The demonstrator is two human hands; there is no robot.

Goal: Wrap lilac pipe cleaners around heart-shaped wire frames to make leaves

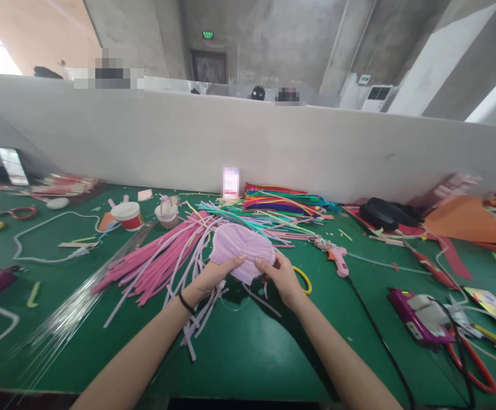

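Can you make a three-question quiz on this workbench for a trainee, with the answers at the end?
1. What colour is the ribbed piece held in the left hand and the right hand?
2. True or false: the pink glue gun lies to the right of the right hand.
3. Which wrist wears the black band?
A. left
B. right
C. both

Key:
1. Pale purple
2. True
3. A
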